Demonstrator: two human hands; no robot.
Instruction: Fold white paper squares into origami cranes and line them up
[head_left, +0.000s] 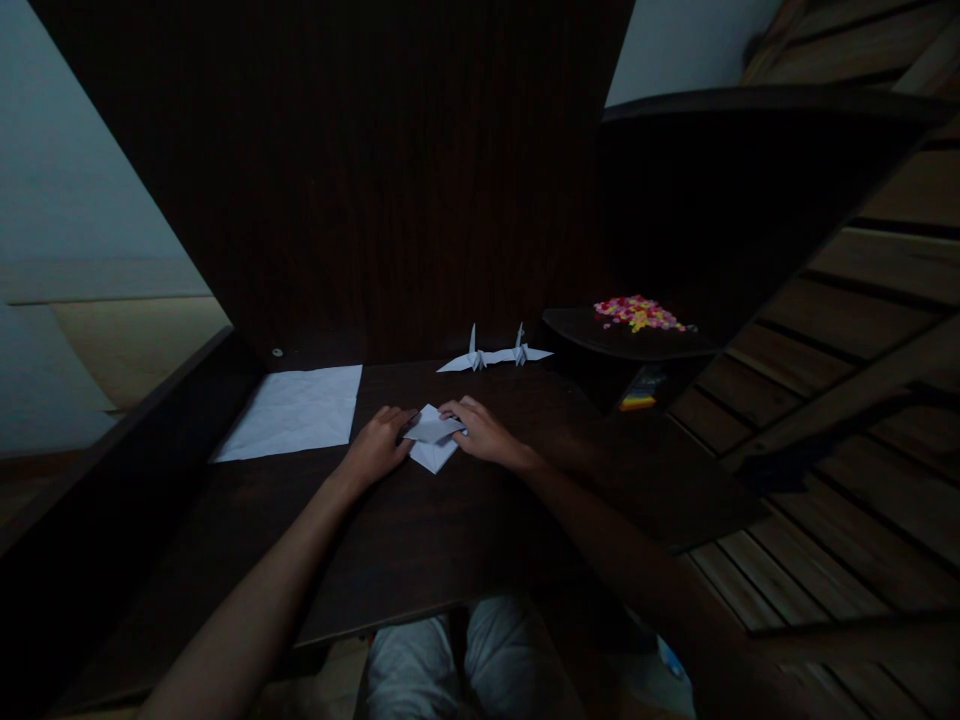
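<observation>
A partly folded square of white origami paper (435, 456) lies on the dark desk in front of me, one corner pointing toward me and a flap lifted across its middle. My left hand (381, 442) grips the left edge of the folded paper, its fingers bent at the side corner. On the opposite side, my right hand (478, 430) pinches the right edge of the same flap between thumb and fingers. Behind them, two white paper cranes (495, 356) stand side by side near the back panel.
White paper sheets (292, 412) lie at the left of the desk (390, 560). A small corner shelf (577, 330) at the right carries a pile of pink, red and yellow bits (641, 313). Beneath it is a small yellow-edged item (637, 403). A wooden slatted structure (847, 420) stands further right.
</observation>
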